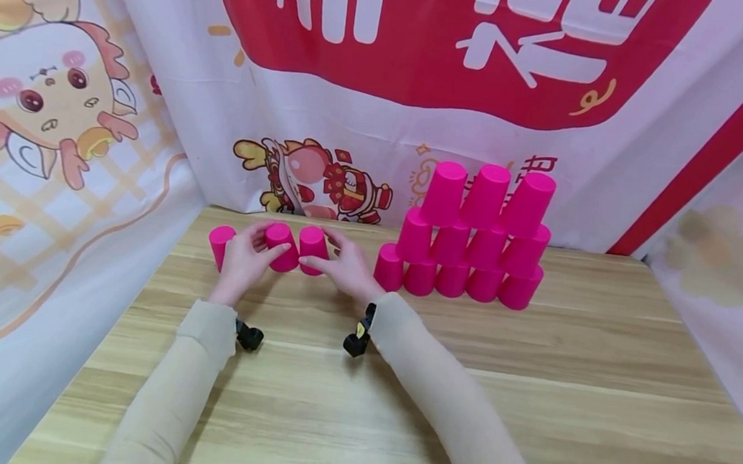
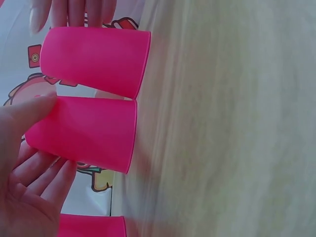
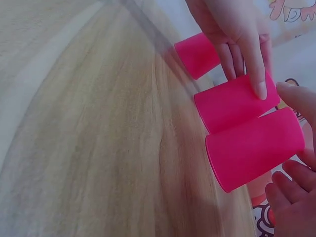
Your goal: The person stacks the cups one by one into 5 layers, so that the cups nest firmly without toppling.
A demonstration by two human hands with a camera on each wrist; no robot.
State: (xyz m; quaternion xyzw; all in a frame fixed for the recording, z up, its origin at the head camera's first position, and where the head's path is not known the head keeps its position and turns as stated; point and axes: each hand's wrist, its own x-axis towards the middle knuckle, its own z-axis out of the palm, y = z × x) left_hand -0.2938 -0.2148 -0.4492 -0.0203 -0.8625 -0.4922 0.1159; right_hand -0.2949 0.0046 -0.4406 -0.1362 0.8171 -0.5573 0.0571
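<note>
Side by side on the wooden table stand two upside-down pink plastic cups, their lower rims meeting in the left wrist view. My left hand grips the left one of the pair, the left cup, thumb on its near side and fingers behind. Around the right cup my right hand has its thumb on one side and its fingers on the other. A third pink cup stands just left of my left hand, which partly covers it.
To the right rises a stack of pink cups in three rows, all upside down, its lowest left cup close to my right wrist. A printed cloth hangs along the table's back edge. Bare wooden tabletop lies in front.
</note>
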